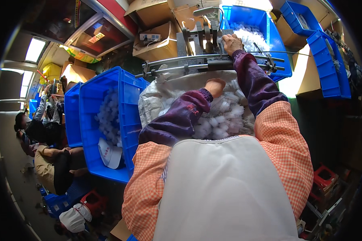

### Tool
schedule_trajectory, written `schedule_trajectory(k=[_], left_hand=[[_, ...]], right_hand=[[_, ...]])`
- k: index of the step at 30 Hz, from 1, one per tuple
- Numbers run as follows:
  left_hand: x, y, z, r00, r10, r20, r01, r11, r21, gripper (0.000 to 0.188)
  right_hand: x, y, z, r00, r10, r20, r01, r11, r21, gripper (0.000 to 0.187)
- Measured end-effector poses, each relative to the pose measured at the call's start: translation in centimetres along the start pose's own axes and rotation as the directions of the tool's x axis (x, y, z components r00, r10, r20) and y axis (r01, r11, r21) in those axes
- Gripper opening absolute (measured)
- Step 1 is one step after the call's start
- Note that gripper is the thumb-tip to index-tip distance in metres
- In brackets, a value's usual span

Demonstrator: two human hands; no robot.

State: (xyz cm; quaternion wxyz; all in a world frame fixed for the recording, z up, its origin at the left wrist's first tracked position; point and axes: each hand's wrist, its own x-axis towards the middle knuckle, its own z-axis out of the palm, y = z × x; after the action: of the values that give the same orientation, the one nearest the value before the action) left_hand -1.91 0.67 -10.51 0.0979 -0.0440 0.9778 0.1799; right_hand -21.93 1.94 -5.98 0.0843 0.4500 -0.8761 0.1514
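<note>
My left hand [215, 86] reaches down into an open whitish sack [149, 105] full of small white bristly pieces [221, 120]. Its fingers are hidden, so what they hold does not show. My right hand [231, 43] is farther forward, at the right side of a dark metal bench machine [207, 38]. There the fingers are bent and closed against the machine; anything between them is too small to make out. Metal rods [177, 68] run crosswise between the machine and the sack. Purple sleeve covers are on both my forearms.
A blue crate [126, 116] with white pieces and a white cap [109, 154] stands left of the sack. Another blue crate [245, 16] of white pieces is behind the machine at right. Cardboard boxes [158, 44] stand beyond. Several people [48, 168] sit at far left.
</note>
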Motion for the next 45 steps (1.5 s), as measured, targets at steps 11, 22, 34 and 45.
schedule_trajectory(k=[11,22,34,45], left_hand=[[-1.3,1.0,-1.5,0.987,0.086,-0.139,-0.104,0.986,-0.127,0.025],[-4.1,2.6,-6.1,0.907,0.159,-0.390,-0.276,0.924,-0.264,0.017],[-5.2,2.0,-8.3,0.834,0.068,-0.548,-0.299,0.889,-0.346,0.018],[-4.9,2.5,-9.7,0.834,-0.113,-0.540,-0.284,0.750,-0.597,0.018]], right_hand=[[0.4,0.1,-1.0,0.960,0.251,0.125,-0.231,0.960,-0.159,0.029],[-1.3,-2.1,-0.9,0.978,0.204,0.047,-0.198,0.974,-0.106,0.032],[-1.0,-4.1,-1.0,0.985,0.167,0.045,-0.160,0.977,-0.139,0.029],[0.9,2.7,-4.0,0.975,0.166,0.145,-0.120,0.952,-0.280,0.023]])
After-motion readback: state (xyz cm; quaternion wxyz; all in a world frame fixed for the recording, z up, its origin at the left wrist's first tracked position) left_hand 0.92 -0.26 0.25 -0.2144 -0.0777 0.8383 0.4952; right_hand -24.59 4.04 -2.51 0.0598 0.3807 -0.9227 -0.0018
